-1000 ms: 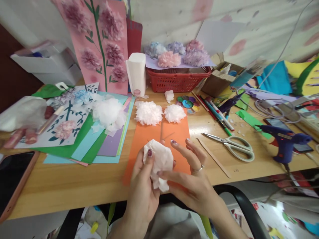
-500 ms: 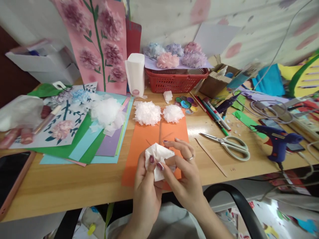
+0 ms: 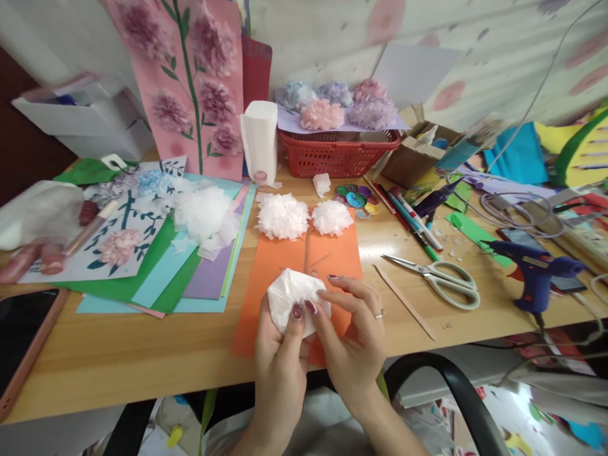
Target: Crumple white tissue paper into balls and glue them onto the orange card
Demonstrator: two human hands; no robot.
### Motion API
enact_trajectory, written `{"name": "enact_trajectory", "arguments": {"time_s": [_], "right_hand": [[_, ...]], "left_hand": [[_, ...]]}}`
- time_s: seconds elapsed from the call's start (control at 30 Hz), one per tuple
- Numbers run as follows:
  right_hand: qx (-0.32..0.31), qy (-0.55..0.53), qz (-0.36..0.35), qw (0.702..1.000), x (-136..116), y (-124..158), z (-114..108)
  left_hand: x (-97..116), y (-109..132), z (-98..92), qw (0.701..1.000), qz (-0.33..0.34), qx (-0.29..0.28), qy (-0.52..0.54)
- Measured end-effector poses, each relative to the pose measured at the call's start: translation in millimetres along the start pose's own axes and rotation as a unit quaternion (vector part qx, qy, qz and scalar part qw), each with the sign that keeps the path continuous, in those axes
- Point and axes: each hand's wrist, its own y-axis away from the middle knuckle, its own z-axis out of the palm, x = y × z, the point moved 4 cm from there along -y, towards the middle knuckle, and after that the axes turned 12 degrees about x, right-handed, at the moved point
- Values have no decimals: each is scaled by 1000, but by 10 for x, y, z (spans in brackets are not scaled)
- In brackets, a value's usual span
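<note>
At the lower left edge of the frame a dark phone in a pinkish case lies flat on the pale wooden table. Above it, at upper left, stands a white cardboard box; what it holds is blurred. Right of that a fan of smooth coloured paper sheets (green, blue, lilac) carries a loose, fluffy tuft of white tissue.

At centre a flat orange sheet bears two round, frilly white tissue flowers side by side at its far end. Over its near end, at lower centre, sits the crumpled tissue flower, a soft white wad with creased folds, lifted off the paper between both hands. The left hand cups it from below, thumb pressed on its front. The right hand pinches its right edge with thumb and curled fingertips; a ring shows on one finger.

Behind, at upper centre, a red slatted plastic basket is covered by a lilac sheet topped with pastel tissue flowers, so its inside is hidden. Just right, an open brown cardboard box holds white and blue scraps.

Further right lie felt pens, pale-handled metal scissors, and a blue glue gun standing near the table's edge.
</note>
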Motion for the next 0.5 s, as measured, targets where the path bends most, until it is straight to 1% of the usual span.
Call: {"name": "enact_trajectory", "arguments": {"time_s": [0.07, 0.13, 0.2, 0.27, 0.37, 0.43, 0.5], "right_hand": [[16, 20, -9, 1000, -22, 9, -10], [22, 24, -2, 999, -30, 8, -13], [28, 23, 8, 999, -28, 4, -18], [23, 30, 13, 999, -21, 5, -14], [-8, 39, 34, 999, 7, 28, 7], [-3, 34, 57, 998, 32, 41, -1], [7, 47, 56, 997, 41, 37, -17]], "left_hand": [[-15, 11, 17, 1000, -11, -7, -1], [-26, 23, 31, 1000, -22, -16, -4], [-23, 26, 32, 1000, -19, -11, -6], [-16, 23, 22, 1000, -9, 5, -9], [-23, 16, 15, 1000, -5, 15, -10], [-46, 14, 20, 1000, -14, 13, -5], [-73, 13, 23, 1000, -17, 12, -3]]}}
